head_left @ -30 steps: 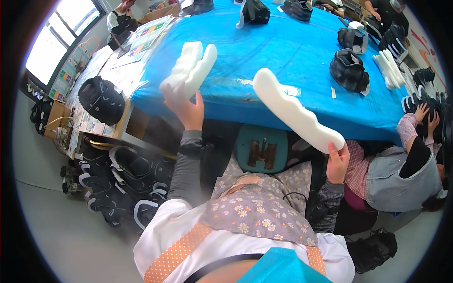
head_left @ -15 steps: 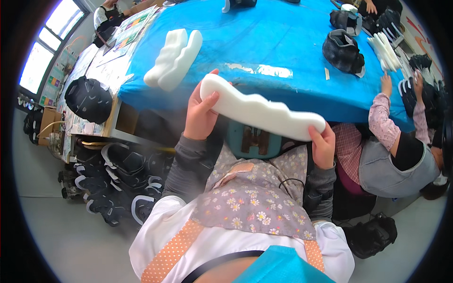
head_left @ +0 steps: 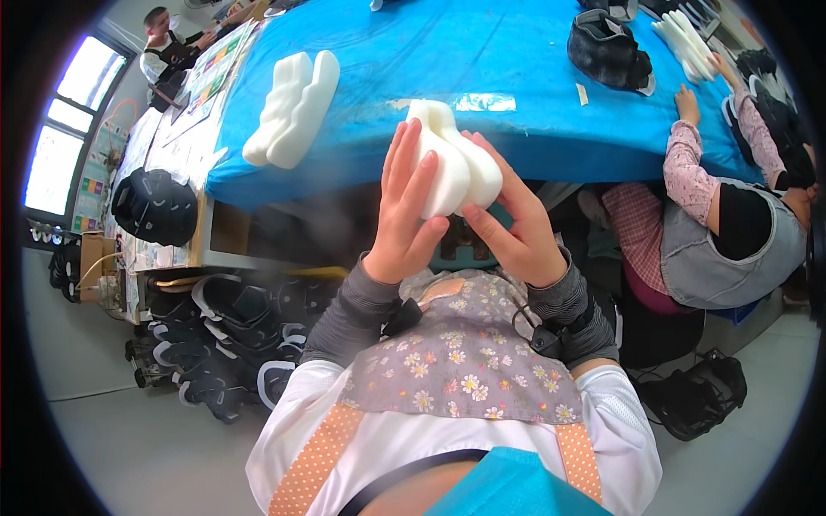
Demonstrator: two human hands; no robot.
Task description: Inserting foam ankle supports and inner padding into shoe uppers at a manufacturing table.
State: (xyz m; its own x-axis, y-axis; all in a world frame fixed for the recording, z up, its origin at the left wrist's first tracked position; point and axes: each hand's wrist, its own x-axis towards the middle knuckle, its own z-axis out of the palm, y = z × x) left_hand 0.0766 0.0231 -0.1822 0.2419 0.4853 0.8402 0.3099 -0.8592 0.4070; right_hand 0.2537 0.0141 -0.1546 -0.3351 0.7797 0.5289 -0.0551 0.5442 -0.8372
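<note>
Workroom, grey floor, bright window at the far left.

Desk (head_left: 516,52), one: long, covered in blue sheeting, runs across the upper part of the view.

Seated person (head_left: 731,232), one, at the right: grey vest, pink patterned sleeves, one hand on the desk edge. A second person (head_left: 168,34) stands at the far left end of the desk.

Black padded shells (head_left: 215,344), several, heaped on the floor under the left end of the desk; exact count cannot be told. One more black shell (head_left: 155,205) sits on a side surface at the left, and one black shell (head_left: 607,50) lies on the desk at upper right.

White foam strips (head_left: 288,107), two, lying side by side and touching on the left part of the desk. A further stack of white strips (head_left: 688,39) at the upper right corner; count unclear.

White foam piece (head_left: 454,168), one: held up in front of the desk edge, above the lap, between both hands.

Left hand (head_left: 404,215): fingers extended flat along the foam's left side, thumb pressing beneath.

Right hand (head_left: 516,228): fingers wrapped round the foam's right side, thumb against its lower edge.
</note>
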